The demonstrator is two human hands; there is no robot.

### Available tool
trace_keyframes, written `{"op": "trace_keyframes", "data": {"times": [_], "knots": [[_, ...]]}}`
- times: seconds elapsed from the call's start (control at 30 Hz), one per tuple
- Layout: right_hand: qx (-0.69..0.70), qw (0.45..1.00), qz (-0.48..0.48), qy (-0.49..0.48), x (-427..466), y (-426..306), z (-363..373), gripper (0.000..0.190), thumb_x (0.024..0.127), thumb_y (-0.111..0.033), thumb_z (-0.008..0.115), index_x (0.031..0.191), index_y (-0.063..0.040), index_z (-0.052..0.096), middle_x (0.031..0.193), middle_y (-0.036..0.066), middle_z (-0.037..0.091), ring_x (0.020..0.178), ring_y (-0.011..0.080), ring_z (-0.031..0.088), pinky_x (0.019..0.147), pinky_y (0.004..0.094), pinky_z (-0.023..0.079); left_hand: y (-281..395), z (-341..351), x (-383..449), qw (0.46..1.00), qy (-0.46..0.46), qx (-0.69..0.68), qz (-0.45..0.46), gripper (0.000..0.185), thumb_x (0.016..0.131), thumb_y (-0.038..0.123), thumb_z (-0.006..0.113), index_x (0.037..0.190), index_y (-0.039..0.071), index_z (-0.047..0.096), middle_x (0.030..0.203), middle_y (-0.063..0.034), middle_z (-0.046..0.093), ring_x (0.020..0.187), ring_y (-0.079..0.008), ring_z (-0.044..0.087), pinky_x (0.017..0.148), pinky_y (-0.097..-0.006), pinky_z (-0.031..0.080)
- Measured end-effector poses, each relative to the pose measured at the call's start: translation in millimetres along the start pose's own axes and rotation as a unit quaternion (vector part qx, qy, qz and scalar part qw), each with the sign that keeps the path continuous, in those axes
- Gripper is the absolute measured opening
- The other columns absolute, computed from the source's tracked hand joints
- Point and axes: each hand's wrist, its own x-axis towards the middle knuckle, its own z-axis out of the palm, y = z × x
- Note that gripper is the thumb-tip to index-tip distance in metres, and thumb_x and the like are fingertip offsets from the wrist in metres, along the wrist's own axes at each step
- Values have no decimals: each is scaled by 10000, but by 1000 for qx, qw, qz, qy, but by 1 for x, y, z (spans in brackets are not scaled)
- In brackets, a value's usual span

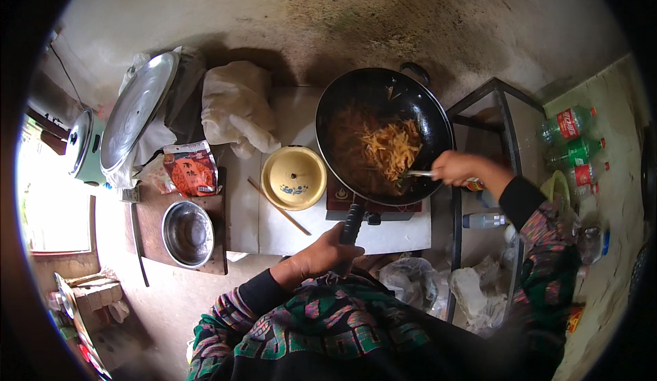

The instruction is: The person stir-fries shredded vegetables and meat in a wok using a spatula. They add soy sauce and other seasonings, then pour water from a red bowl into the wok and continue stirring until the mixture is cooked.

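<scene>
A black wok [344,160] sits on a cooktop [374,213] at the centre right, with shredded yellow-orange food [392,147] heaped in its middle and right side. My left hand [331,250] is closed around the wok's black handle [352,224]. Over the wok's right rim, my right hand [454,168] grips a metal utensil [420,174], whose far end is hidden in the food. Left of the wok stands a yellow enamel vessel with a lid [293,175], and a thin wooden stick [279,206] lies beside it on the white table [359,240].
At the left, a metal bowl [188,233] and a red seasoning bag [191,168] rest on a brown board [218,227]. A large round metal lid [138,111] leans behind them. A black metal frame [456,242] and plastic bottles [569,124] stand at the right.
</scene>
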Motion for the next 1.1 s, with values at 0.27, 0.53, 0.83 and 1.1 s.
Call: {"op": "trace_keyframes", "data": {"times": [0.27,0.53,0.83,1.1], "knots": [[473,866,-149,-68,49,-41,84,266,1039,-323,496,953,-71,508,620,-33,409,432,59,316,393,245,277,4,1,-7,1000,12,21,0,416,878,172,713,1145,2,443,736,-76,590,581,-165,596,509,-294,490],[660,730,-133,-119,5,-12,75,270,1056,-310,463,1035,-46,521,653,-48,430,434,23,322,391,205,267,4,0,-5,999,13,32,16,395,885,168,706,1123,-13,449,738,-76,595,586,-163,593,514,-292,491],[404,901,-5,-159,-49,-4,70,223,1029,-204,508,1051,14,551,687,-4,451,496,47,372,412,228,316,-8,-3,0,1000,6,3,27,346,885,156,706,1089,1,473,747,-69,601,594,-159,599,515,-288,491],[300,925,-92,215,63,-40,74,233,1014,-239,516,848,-75,515,608,12,451,405,104,380,348,300,299,-14,-6,3,998,7,36,51,398,889,162,705,1147,-7,454,759,-79,619,610,-163,618,531,-287,499]]}}
